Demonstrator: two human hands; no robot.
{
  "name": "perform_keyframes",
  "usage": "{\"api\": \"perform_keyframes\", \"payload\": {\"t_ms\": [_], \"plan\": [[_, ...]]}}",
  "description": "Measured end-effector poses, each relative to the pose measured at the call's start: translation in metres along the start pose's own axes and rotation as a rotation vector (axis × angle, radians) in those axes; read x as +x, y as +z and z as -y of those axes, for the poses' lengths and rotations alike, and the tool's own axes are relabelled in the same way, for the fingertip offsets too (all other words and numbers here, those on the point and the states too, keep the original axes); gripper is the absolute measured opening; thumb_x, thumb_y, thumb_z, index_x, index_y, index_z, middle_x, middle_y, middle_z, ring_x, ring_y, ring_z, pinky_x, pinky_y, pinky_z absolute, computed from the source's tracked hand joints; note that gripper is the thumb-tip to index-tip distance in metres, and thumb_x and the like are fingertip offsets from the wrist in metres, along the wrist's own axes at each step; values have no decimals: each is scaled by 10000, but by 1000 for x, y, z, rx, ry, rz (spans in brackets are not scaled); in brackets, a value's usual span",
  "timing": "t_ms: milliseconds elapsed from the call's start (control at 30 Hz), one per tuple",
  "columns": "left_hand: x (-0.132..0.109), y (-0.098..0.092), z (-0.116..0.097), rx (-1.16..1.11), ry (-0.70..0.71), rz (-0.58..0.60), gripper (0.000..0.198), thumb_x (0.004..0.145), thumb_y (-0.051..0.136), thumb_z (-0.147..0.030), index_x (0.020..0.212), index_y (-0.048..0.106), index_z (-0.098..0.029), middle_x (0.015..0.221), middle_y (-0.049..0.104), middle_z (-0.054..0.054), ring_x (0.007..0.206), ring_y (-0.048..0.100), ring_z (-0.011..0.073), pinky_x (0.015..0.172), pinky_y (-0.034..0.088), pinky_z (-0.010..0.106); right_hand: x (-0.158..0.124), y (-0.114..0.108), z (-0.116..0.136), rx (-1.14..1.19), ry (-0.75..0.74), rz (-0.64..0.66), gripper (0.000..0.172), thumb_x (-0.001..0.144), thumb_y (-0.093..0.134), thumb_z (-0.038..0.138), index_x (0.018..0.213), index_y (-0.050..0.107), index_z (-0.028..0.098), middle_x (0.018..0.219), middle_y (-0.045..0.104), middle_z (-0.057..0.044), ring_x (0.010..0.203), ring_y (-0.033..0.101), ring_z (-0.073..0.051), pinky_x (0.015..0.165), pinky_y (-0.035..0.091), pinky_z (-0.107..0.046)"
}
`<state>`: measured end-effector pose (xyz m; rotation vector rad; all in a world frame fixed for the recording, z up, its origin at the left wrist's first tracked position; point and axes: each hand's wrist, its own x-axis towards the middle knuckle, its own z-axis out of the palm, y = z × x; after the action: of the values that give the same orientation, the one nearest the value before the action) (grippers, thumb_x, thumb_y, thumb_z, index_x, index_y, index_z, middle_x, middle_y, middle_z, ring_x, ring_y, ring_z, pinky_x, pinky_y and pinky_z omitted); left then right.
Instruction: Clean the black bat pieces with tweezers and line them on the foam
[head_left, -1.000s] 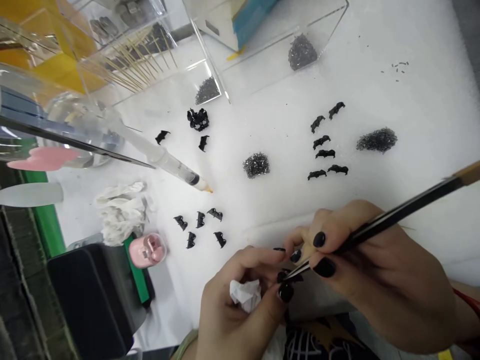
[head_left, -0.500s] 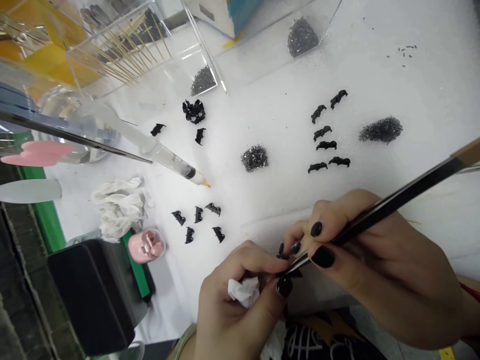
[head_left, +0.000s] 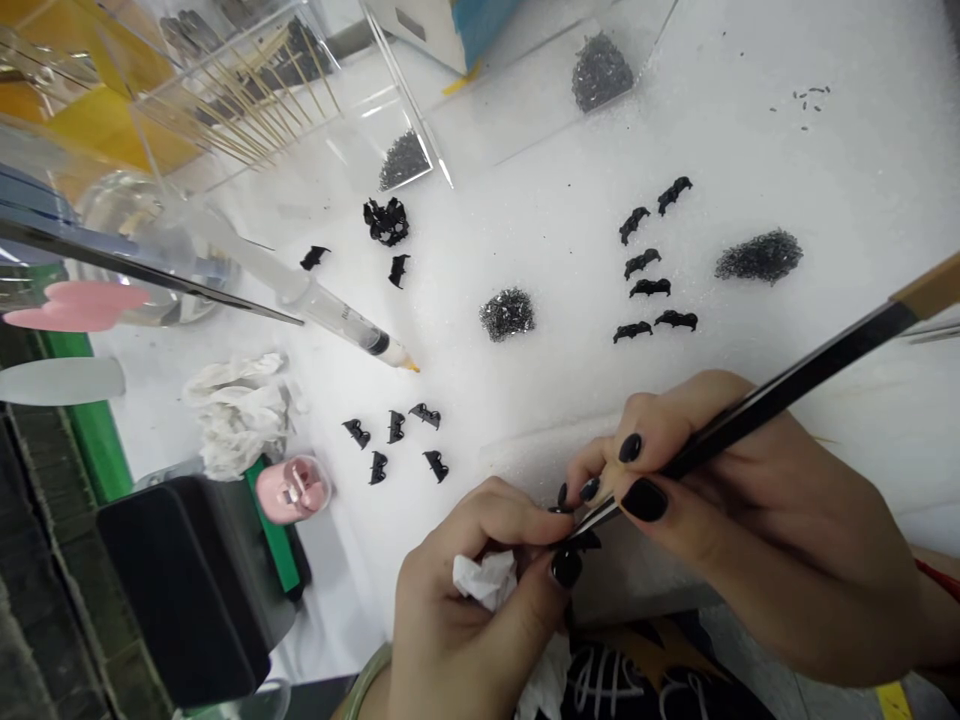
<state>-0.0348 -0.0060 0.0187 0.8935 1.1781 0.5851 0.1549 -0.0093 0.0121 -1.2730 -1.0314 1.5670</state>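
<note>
Between the thumb and index finger of my left hand (head_left: 472, 600) is a small black piece (head_left: 589, 541), mostly hidden by the fingertips. A crumpled white tissue (head_left: 484, 578) is tucked in the same palm. My right hand (head_left: 757, 530) is closed around long black tweezers (head_left: 795, 378), their tips touching or very near the piece. Right-hand fingertips rest close against the left ones. Beyond the hands lie several black bat-shaped pieces (head_left: 396, 427), a second group of black pieces (head_left: 649, 288) to the right, and a pile of shiny dark beads (head_left: 508, 315).
A syringe (head_left: 352, 328) with an orange tip points toward the table's middle, beside metal tweezers (head_left: 150, 272). Pink jar (head_left: 292, 490), black case (head_left: 184, 590) and crumpled tissues (head_left: 238, 415) stand left. A clear box (head_left: 420, 120) is at the back; another bead pile (head_left: 761, 257) lies right.
Both hands keep their holds and have barely moved. The tweezers' rear end tilts slightly, and the whole view shifts a little.
</note>
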Motion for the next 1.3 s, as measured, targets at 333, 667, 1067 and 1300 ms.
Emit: {"api": "perform_keyframes", "payload": {"t_ms": [333,667,1067,1300], "plan": [[-1,1,1,-26,-8,6,135,888,686,-163,919,725,-289,780,596,-34,629,576,68,583,461,126,-1,-2,0,20,11,30,63,1002,516,279,1029,491,330,833,585,4,865,670,-175,631,543,-256],[-1,0,0,-32,-8,-9,134,873,700,-151,911,734,-274,770,600,-22,609,574,73,563,459,136,-1,-3,0,47,32,31,99,981,558,277,1028,508,348,852,603,4,910,680,-201,608,526,-276],[-1,1,0,-5,5,-5,126,880,698,-167,915,741,-280,770,616,-19,626,584,79,573,467,138,1,-2,3,62,37,20,37,992,547,299,997,513,313,902,675,-10,863,690,-178,585,513,-255],[-2,1,0,-7,8,-18,127,867,705,-153,901,747,-268,756,622,-9,608,589,91,552,467,153,1,-1,2,64,35,18,46,988,556,298,1006,519,317,897,667,-12,865,684,-182,582,519,-258]]}}
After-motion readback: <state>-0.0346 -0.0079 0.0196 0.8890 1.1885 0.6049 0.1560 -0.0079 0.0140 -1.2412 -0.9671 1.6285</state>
